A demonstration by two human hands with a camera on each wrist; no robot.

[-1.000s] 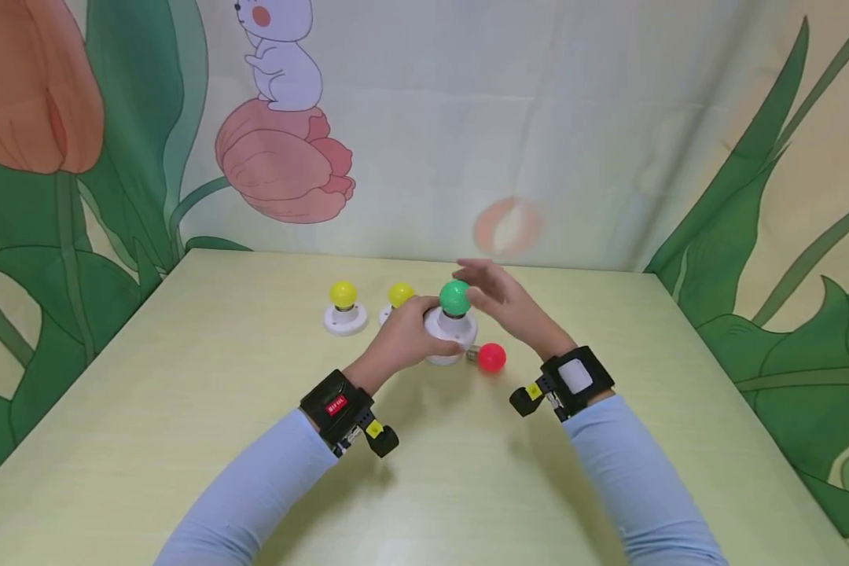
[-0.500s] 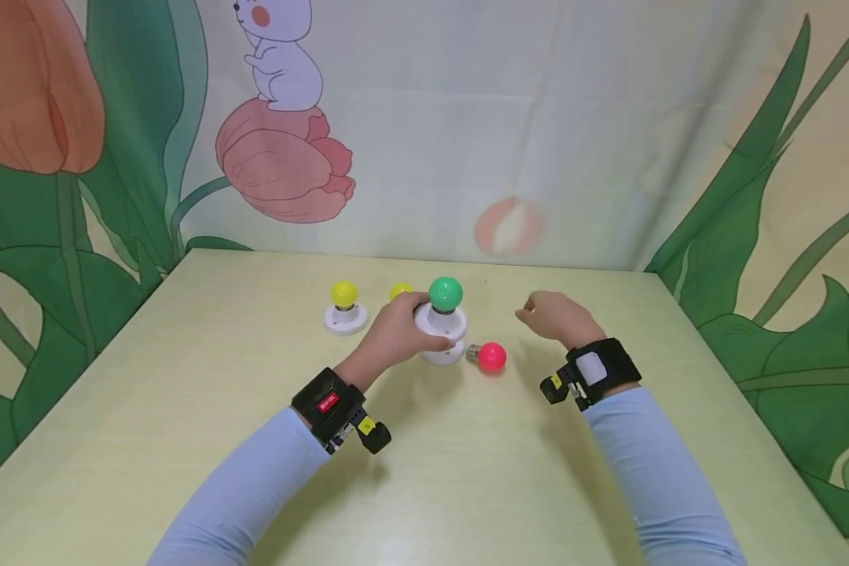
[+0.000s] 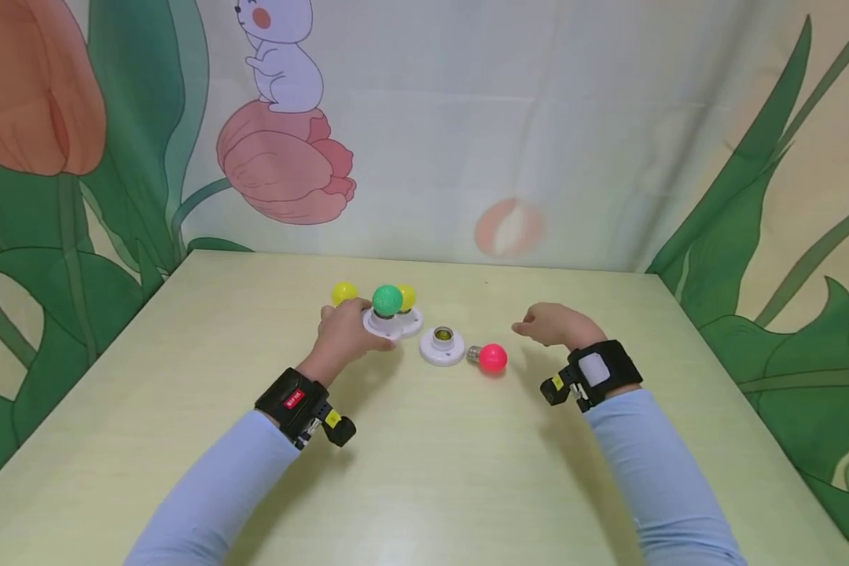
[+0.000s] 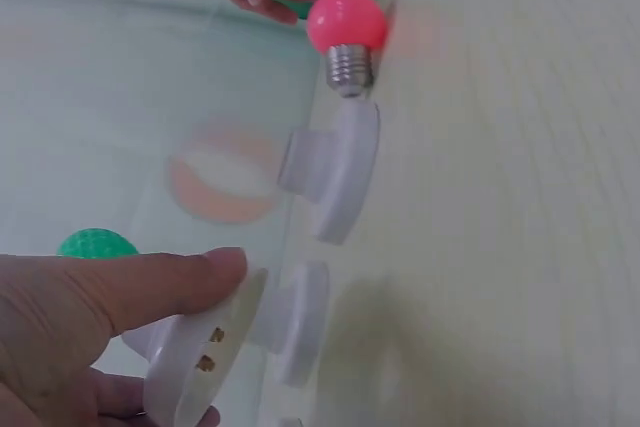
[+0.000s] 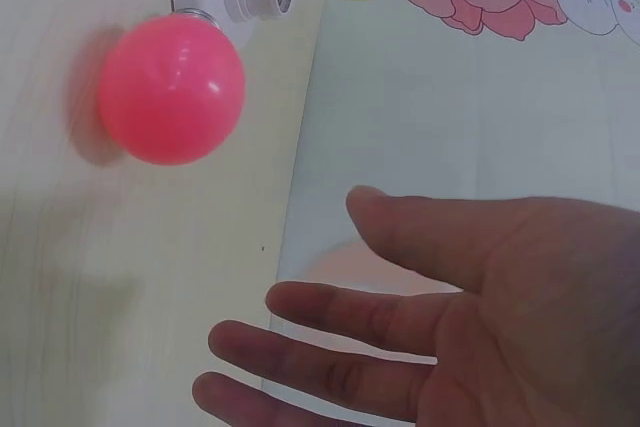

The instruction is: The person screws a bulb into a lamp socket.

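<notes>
My left hand (image 3: 343, 334) grips the rim of a round white lamp holder (image 4: 185, 372) with a green light bulb (image 3: 387, 300) upright in it. In the left wrist view the thumb lies across the holder's underside, which is tilted toward the camera and clear of the table. A second white lamp holder (image 3: 442, 347) stands to the right with its socket open at the top. Beside it a red light bulb (image 3: 493, 358) lies on its side, metal screw end toward that holder. My right hand (image 5: 480, 317) hovers right of the red bulb, fingers loosely extended and holding nothing.
Two yellow bulbs stand farther back: one yellow bulb (image 3: 407, 297) partly behind the green one, in its own white holder, and another yellow bulb (image 3: 343, 292) behind my left hand. A printed curtain (image 3: 424, 157) hangs along the pale table's (image 3: 453, 472) back edge.
My left hand has carried the green bulb and its holder leftward, uncovering the bulbless holder. My right hand has drawn back to the right from the green bulb. The red bulb stays put.
</notes>
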